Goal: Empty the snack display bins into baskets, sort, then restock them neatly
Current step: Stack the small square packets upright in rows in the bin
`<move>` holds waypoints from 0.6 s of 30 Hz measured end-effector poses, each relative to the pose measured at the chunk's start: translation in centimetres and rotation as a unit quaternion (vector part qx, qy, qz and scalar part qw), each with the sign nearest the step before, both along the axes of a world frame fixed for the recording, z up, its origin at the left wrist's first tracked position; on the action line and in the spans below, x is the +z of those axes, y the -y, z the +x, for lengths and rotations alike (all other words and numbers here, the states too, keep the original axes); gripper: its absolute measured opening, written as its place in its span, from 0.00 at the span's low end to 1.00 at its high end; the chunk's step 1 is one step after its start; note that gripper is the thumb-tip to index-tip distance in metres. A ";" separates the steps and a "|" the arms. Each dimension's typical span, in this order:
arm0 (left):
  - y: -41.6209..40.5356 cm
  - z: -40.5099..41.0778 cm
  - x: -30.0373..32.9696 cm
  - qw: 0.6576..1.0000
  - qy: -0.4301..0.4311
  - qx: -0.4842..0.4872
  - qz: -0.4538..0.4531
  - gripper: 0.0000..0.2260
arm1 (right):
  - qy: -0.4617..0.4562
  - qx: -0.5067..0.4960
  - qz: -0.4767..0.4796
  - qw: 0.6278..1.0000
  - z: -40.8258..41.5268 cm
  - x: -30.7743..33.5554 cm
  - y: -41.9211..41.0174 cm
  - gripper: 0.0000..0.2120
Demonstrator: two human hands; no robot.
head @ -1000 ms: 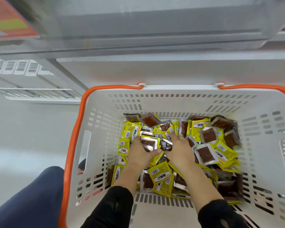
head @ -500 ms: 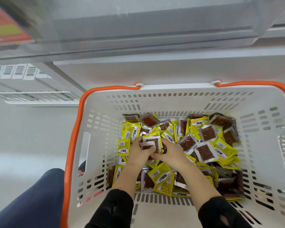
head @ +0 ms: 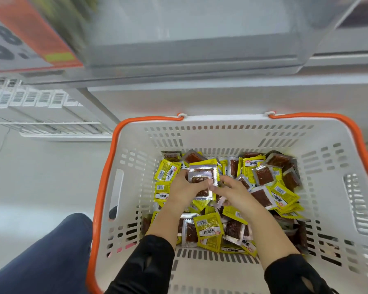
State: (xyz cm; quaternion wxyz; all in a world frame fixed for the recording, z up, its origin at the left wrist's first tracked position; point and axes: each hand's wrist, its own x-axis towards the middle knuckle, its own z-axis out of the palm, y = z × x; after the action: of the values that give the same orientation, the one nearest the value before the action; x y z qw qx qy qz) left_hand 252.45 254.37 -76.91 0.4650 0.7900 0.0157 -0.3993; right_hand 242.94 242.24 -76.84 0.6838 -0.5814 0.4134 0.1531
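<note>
We look down into a big white slotted basket (head: pixel 238 132) with an orange rim, set on a pale floor (head: pixel 40 177) just below a clear display bin (head: pixel 191 45) and a white shelf front. Off to the left a low shelf carries a row of barcode labels (head: pixel 26 98), and an orange price sign (head: pixel 28 39) shows blurred in the top corner. Our knee in dark trousers (head: pixel 40 257) sits beside the basket's left wall.

Across the basket floor lies a loose heap of small snack packets (head: pixel 270 187), yellow-backed with clear fronts showing brown contents, some face up, some face down.

Both our arms in black sleeves reach into the heap. Our left hand (head: pixel 185 189) is curled round a small stack of packets (head: pixel 203 178), held upright with their silvery edges showing, above the middle of the pile. Our right hand (head: pixel 232 190) is just beside it, thumb and fingertips pinching the lower right edge of that same stack
</note>
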 end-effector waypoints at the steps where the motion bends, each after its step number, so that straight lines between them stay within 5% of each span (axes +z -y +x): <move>1: 0.2 0.0 0.9 1.000 0.003 0.017 -0.026 0.21 | 0.020 -0.027 -0.002 0.999 -0.2 0.8 -0.2 0.17; 3: 0.4 -0.4 3.3 0.996 0.002 0.058 -0.063 0.22 | 0.064 -0.078 -0.003 0.995 -0.8 3.1 -0.6 0.07; 7: -0.2 -1.9 7.5 0.975 -0.033 0.166 -0.146 0.35 | 0.129 -0.115 0.004 0.985 -2.7 8.0 -1.7 0.15; 13: -2.4 -4.5 11.4 0.901 -0.108 0.296 -0.299 0.17 | 0.173 -0.203 0.014 0.964 -5.8 12.5 -2.4 0.19; 18: -3.7 -6.5 14.4 0.890 -0.117 0.302 -0.323 0.10 | 0.202 -0.237 0.029 0.950 -7.8 14.5 -3.0 0.19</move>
State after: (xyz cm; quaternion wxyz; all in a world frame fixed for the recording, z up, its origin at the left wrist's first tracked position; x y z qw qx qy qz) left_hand 245.98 258.08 -62.50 0.7872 0.5013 0.1776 -0.3122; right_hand 235.13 245.22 -62.36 0.7864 -0.4650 0.3878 -0.1221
